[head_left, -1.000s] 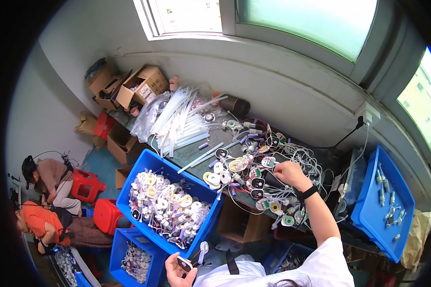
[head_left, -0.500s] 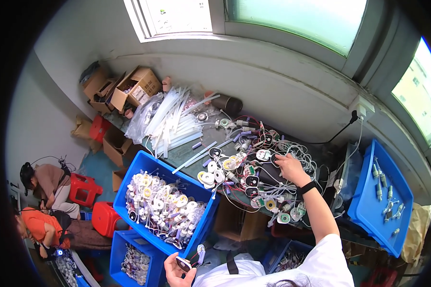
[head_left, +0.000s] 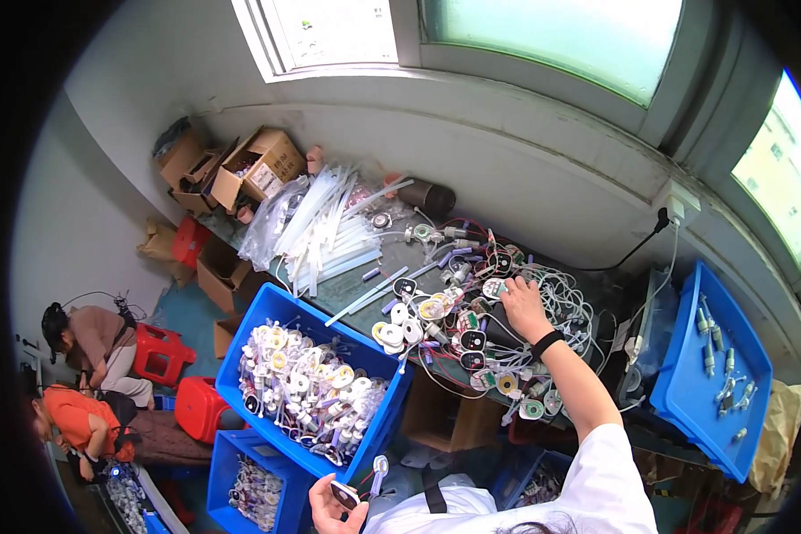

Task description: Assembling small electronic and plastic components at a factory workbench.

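Note:
Near the lower edge, my left hand (head_left: 327, 509) is closed on a dark, glossy round piece (head_left: 344, 495) with a pale rim. Thin wires join it to a purple cylinder (head_left: 377, 481) and a small white round end (head_left: 381, 464), which hang beside the fingers. My right hand (head_left: 527, 311), with a black band at its wrist, reaches over the cluttered bench. Its fingers are closed at the edge of a white round piece (head_left: 494, 288) with green and red on it. Wired round parts with black faces (head_left: 473, 341) lie just below that hand. My right fingertips are partly hidden.
A blue bin (head_left: 271, 307) heaped with white parts stands left of the bench (head_left: 351, 307); a smaller blue bin (head_left: 218, 498) is below it. Pale plastic strips (head_left: 325, 236) lie at the back. At right a blue tray (head_left: 685, 374) leans. Two people sit near red stools (head_left: 162, 351).
My right hand has moved slightly left, and its fingers now cover part of the white round piece. My left hand still holds the dark round piece. The view has shifted slightly.

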The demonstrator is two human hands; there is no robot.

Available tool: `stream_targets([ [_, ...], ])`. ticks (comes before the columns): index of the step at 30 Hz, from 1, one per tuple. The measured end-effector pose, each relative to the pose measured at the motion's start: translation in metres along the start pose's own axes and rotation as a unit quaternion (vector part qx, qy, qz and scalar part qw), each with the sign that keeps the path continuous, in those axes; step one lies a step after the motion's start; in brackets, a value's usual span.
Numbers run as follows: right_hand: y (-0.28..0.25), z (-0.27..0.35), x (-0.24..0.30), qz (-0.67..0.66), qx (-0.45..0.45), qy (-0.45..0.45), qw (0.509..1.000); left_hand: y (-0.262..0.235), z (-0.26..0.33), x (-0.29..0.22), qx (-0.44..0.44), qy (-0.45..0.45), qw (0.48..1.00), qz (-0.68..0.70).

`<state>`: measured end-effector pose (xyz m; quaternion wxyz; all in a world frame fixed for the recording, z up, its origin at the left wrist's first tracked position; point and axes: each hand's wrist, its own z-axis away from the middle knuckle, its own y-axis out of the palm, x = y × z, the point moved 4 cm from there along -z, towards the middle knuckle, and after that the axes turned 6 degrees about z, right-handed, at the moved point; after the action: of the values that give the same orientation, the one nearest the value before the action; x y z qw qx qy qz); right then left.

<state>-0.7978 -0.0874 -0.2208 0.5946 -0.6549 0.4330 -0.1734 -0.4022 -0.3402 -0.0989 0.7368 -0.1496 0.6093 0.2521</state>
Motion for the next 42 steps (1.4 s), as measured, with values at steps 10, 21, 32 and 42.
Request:
stream_targets([
  [10,0.014,-0.013,-0.008,0.019,-0.030,0.020,0.999,-0.002,-0.004,0.001,0.003,0.000,1.000,0.007],
  [21,0.009,-0.011,-0.045,-0.193,-0.122,0.246,0.942,0.001,-0.015,0.001,0.006,-0.015,1.000,-0.011],
  [32,0.002,-0.011,-0.053,-0.265,-0.102,0.245,0.927,0.008,-0.023,0.001,0.017,-0.023,1.000,-0.001],
  [42,-0.043,0.019,-0.014,-0.329,-0.146,0.071,0.930,0.015,-0.023,-0.006,0.018,-0.019,1.000,-0.003],
])
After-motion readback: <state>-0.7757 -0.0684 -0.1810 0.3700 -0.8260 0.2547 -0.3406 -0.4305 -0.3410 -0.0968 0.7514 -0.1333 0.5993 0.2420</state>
